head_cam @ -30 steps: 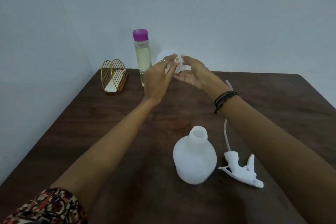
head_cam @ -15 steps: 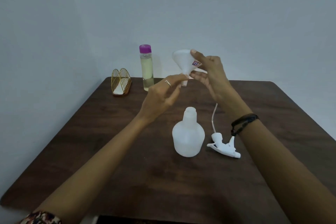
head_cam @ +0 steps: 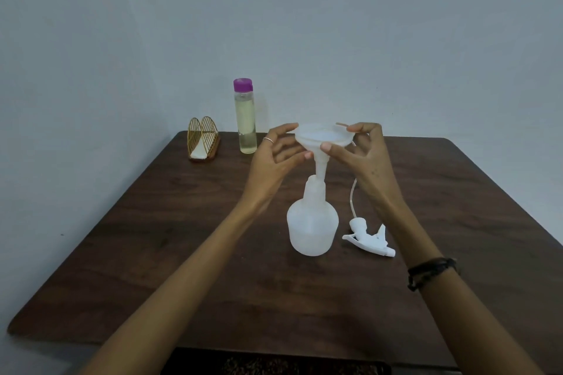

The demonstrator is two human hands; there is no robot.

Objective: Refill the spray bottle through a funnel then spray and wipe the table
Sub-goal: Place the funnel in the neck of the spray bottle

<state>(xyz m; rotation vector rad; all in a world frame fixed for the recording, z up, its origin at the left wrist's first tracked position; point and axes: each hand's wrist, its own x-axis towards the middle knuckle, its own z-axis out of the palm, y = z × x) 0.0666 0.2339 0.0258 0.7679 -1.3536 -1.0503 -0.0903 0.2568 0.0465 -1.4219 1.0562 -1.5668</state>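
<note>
Both hands meet above the middle of a dark wooden surface [head_cam: 152,246], seen from the one head-worn view. Left hand [head_cam: 274,158] and right hand [head_cam: 362,155] each pinch the rim of a white funnel [head_cam: 320,138] between thumb and fingertips, the other fingers loosely spread. They hold it upright with its wide mouth up and its narrow stem pointing down at the open neck of a translucent white spray bottle [head_cam: 312,222], probably so the stem drops in straight without tipping the bottle. Whether the stem tip is already inside the neck or just at its edge is hard to tell. Just right of the bottle lies its unscrewed trigger head [head_cam: 368,239], on its side with the thin dip tube trailing away, set aside to leave the neck open. Near the far edge, well apart, stands a tall clear bottle [head_cam: 245,119] of pale yellowish liquid with a purple cap, likely the refill. Beside it on the left sits a gold wire holder [head_cam: 202,138] with something white inside, perhaps napkins for wiping. Neither elbow is in frame, and the spray bottle's fill level is unclear.
</note>
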